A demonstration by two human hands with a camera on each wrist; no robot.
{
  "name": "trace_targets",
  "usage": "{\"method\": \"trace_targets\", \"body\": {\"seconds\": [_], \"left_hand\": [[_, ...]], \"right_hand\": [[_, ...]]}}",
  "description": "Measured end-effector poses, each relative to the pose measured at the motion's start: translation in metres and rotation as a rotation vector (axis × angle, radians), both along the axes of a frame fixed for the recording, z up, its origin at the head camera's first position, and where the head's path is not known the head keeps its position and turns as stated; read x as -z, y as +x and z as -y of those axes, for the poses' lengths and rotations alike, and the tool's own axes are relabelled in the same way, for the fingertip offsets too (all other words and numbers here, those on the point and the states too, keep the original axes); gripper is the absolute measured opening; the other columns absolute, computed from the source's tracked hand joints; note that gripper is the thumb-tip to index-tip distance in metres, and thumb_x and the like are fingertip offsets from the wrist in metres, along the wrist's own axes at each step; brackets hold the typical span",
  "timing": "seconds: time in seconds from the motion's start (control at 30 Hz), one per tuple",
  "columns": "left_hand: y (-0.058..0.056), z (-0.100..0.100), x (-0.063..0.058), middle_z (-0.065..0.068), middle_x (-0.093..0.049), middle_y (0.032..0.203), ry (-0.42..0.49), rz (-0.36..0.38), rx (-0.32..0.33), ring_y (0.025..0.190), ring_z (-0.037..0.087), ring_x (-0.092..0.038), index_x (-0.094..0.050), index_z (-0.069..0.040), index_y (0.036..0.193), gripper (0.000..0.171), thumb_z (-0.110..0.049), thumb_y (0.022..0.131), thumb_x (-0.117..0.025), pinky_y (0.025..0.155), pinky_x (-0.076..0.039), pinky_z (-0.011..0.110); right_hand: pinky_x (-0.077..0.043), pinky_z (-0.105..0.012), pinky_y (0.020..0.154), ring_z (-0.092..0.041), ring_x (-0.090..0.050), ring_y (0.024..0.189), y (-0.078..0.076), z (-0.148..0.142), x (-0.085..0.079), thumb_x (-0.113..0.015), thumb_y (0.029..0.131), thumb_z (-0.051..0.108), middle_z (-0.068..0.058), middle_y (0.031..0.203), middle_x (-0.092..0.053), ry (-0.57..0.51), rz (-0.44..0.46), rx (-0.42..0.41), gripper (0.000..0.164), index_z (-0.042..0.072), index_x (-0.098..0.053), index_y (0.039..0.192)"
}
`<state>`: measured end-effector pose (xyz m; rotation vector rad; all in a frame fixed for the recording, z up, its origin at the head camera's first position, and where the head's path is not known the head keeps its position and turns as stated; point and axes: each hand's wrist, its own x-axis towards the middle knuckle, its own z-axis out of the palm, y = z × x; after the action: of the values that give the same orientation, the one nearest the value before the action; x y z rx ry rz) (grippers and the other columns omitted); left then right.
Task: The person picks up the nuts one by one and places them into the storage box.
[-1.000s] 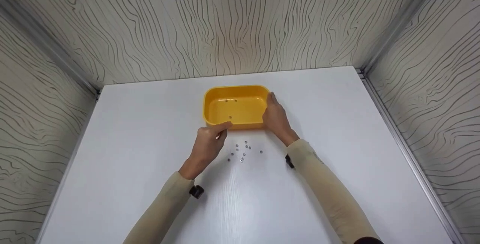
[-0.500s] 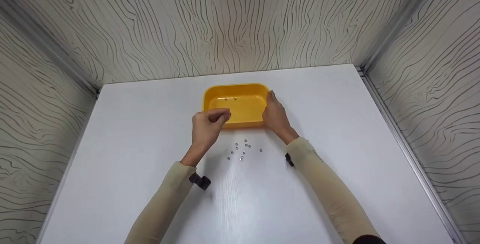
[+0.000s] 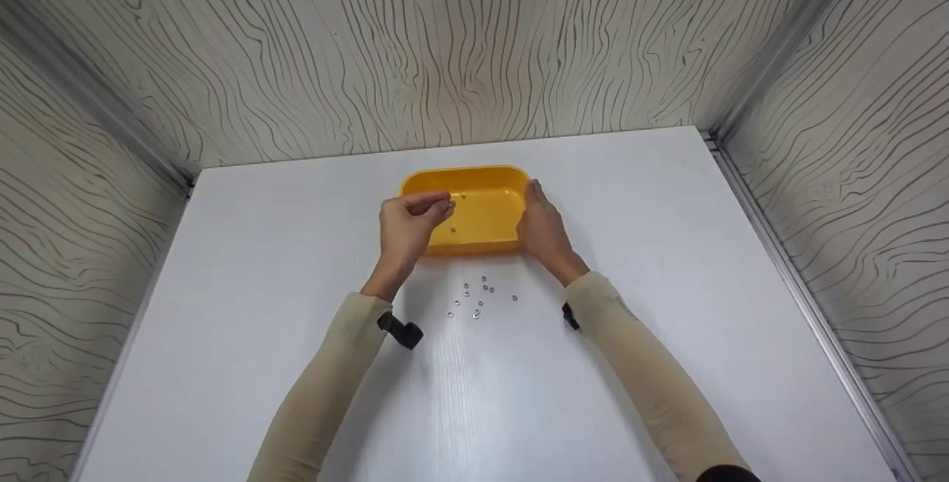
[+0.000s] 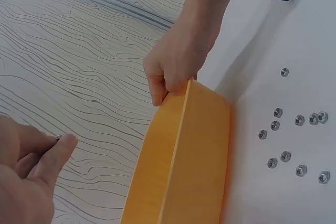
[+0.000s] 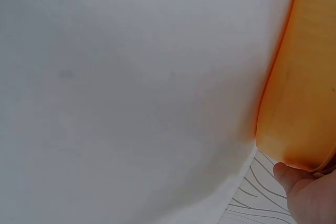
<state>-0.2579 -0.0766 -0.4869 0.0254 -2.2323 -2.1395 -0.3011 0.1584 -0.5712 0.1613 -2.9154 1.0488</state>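
A yellow rectangular bin (image 3: 485, 219) stands toward the back of the table. My left hand (image 3: 406, 233) is over the bin's left part, thumb and index finger pinching a small metal hex nut (image 4: 58, 137). At the opposite end, my right hand (image 3: 546, 231) grips the bin's right rim, also seen in the left wrist view. Inside the bin lie loose nuts, one near the back (image 3: 463, 196) and one toward the front (image 3: 453, 230). My left fingers cover part of the bin's floor. Several more hex nuts (image 4: 285, 156) are scattered on the table in front of the bin.
The white table (image 3: 259, 304) ends at a wood-patterned back panel (image 3: 445, 44). Similar panels with metal frame rails (image 3: 808, 259) flank it on both sides. A black wrist device (image 3: 401, 331) sticks out from my left sleeve.
My left hand has moved from the bin's front rim up and back, over its inside. My right hand keeps its grip on the rim, and the scattered nuts stay put.
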Motion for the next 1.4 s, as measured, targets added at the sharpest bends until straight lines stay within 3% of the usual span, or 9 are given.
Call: {"method": "trace_targets", "body": {"seconds": [0.13,0.3,0.57,0.8,1.2,1.4], "left_hand": [[-0.009,0.0,-0.002,0.022,-0.079,0.113,0.035,0.02,0.01,0.107,0.031,-0.079,-0.076,0.008,0.115,0.021,0.0,0.097,-0.071,0.088,-0.065,0.027],[-0.02,-0.001,-0.001,0.022,-0.079,0.112,0.03,0.046,-0.004,0.1,0.023,-0.08,-0.077,0.006,0.113,0.019,-0.002,0.097,-0.072,0.088,-0.066,0.026],[-0.033,-0.005,0.009,0.025,-0.077,0.116,0.133,0.166,-0.008,0.101,0.023,-0.079,-0.075,0.009,0.115,0.021,0.004,0.094,-0.071,0.09,-0.066,0.028],[-0.048,-0.001,0.013,0.019,-0.072,0.113,0.266,0.288,-0.113,0.098,0.021,-0.077,-0.076,0.009,0.111,0.019,0.008,0.093,-0.071,0.09,-0.066,0.027],[-0.066,0.01,0.02,0.016,-0.07,0.119,0.144,0.442,-0.197,0.101,0.021,-0.077,-0.072,0.007,0.122,0.026,0.003,0.097,-0.068,0.088,-0.065,0.024],[-0.07,0.012,0.018,0.018,-0.069,0.127,0.141,0.478,-0.228,0.102,0.02,-0.075,-0.071,0.007,0.123,0.027,0.005,0.097,-0.066,0.088,-0.065,0.024]], "right_hand": [[-0.029,-0.046,0.133,-0.033,-0.027,0.162,-0.001,-0.001,-0.001,-0.045,0.106,0.0,-0.021,0.175,-0.018,0.007,0.004,0.003,0.067,-0.002,-0.016,0.166],[-0.029,-0.047,0.133,-0.033,-0.026,0.162,-0.001,-0.001,-0.002,-0.044,0.106,0.001,-0.022,0.175,-0.02,0.005,-0.004,0.002,0.066,-0.002,-0.017,0.166],[-0.029,-0.047,0.132,-0.033,-0.025,0.162,0.001,0.0,0.003,-0.042,0.106,0.0,-0.022,0.175,-0.018,-0.002,0.019,0.003,0.066,-0.003,-0.015,0.166],[-0.032,-0.048,0.13,-0.036,-0.028,0.16,-0.001,0.001,0.002,-0.044,0.103,-0.002,-0.026,0.173,-0.021,0.012,0.005,-0.005,0.066,-0.007,-0.019,0.164],[-0.03,-0.047,0.132,-0.034,-0.027,0.161,-0.001,0.001,-0.002,-0.043,0.105,-0.001,-0.023,0.174,-0.023,0.012,0.021,0.009,0.067,-0.003,-0.016,0.166],[-0.028,-0.046,0.133,-0.031,-0.024,0.163,-0.001,0.001,-0.003,-0.042,0.106,0.0,-0.019,0.176,-0.017,-0.001,0.04,0.014,0.067,-0.001,-0.012,0.167]]}}
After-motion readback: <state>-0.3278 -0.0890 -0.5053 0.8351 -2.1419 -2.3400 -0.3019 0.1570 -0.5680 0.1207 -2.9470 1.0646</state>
